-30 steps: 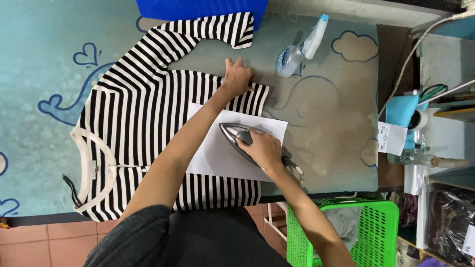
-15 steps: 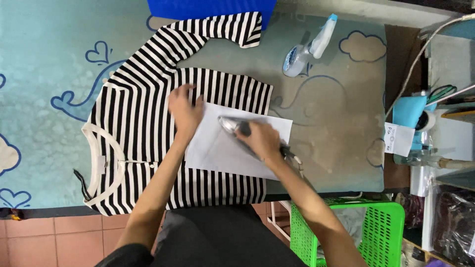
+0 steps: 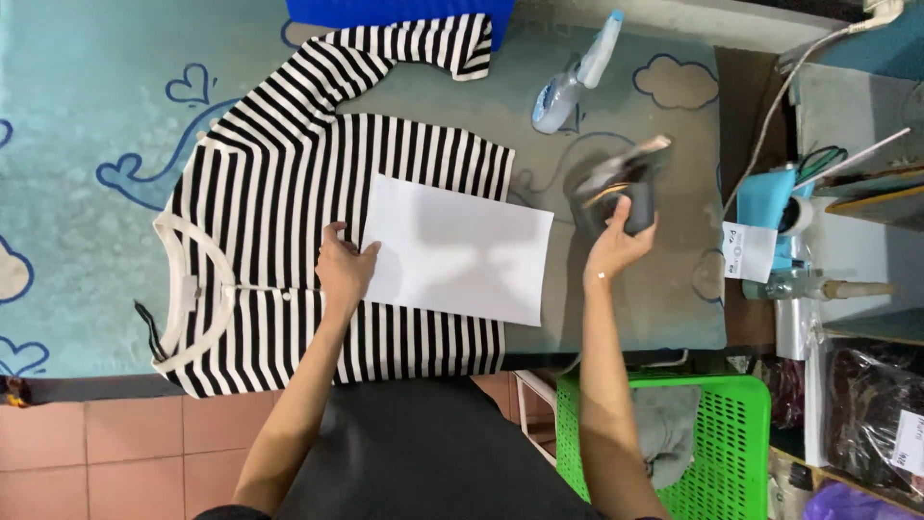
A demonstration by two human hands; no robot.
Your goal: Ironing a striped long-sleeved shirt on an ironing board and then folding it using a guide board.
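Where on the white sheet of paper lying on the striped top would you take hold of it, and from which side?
Pinch the white sheet of paper at its right edge, coming from the right: that end juts past the striped top onto the board, away from the left hand.

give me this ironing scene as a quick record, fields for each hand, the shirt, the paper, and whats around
left hand: flat on the left edge of the white paper sheet, on the shirt
right hand: grips the iron, tilted, off the shirt to its right
shirt: black and white striped top, spread flat, collar to the left
surface: ironing table with a light blue whale-print cover
nearby: spray bottle lying beyond the shirt; green plastic basket on the floor below the right hand
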